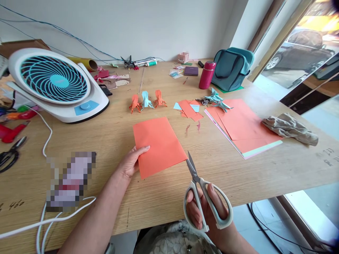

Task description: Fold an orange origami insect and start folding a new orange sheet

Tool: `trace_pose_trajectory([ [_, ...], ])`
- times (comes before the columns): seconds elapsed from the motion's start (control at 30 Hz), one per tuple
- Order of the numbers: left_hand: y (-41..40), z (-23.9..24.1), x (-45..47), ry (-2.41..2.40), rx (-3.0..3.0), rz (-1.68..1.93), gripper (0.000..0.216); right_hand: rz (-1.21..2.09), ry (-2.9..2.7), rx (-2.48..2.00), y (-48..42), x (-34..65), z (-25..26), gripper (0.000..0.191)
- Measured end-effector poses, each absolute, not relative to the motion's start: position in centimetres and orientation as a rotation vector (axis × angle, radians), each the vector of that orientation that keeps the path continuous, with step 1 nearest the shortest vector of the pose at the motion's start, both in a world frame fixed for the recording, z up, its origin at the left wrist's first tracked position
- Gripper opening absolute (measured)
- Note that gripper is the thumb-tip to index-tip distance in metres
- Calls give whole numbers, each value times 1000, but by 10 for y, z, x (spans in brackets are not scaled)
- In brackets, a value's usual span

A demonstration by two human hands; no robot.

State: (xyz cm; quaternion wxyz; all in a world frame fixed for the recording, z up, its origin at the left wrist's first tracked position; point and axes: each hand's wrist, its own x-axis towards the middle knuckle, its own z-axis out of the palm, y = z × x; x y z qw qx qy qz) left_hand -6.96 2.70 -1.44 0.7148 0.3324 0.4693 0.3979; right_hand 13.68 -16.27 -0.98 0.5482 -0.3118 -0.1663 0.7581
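Observation:
My left hand (132, 161) pinches the left edge of an orange paper sheet (159, 144) that lies on the wooden table (265, 173), thumb on top. My right hand (209, 215) grips white-handled scissors (203, 197) near the table's front edge. Their closed blades point up toward the sheet's right corner, just short of touching it. Beyond the sheet stand three small folded paper figures (147, 100), two orange and one light blue.
A white and teal fan (54, 83) sits at back left with white cables (47, 137). Black scissors (10, 155) lie at far left. A stack of orange paper (243, 127), paper scraps (189, 109), a beige cloth (290, 127), a magenta bottle (207, 74) and a teal bag (231, 67) are to the right.

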Motion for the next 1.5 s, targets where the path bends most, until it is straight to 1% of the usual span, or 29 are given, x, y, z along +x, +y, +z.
trace_pose_trajectory([
  [0.27, 27, -15, -71, 984, 760, 879, 54, 1777, -356, -810, -162, 137, -3, 55],
  [0.63, 25, -9, -71, 991, 795, 904, 58, 1782, -315, -766, -163, 134, -5, 56],
  [0.77, 25, -10, -73, 987, 816, 905, 56, 1773, -295, -776, -165, 134, -7, 56],
  [1.17, 21, -4, -69, 1008, 779, 914, 63, 1788, -388, -768, -165, 134, -8, 56],
  [1.5, 21, -7, -71, 1000, 787, 856, 56, 1767, -419, -732, -157, 128, -2, 55],
])
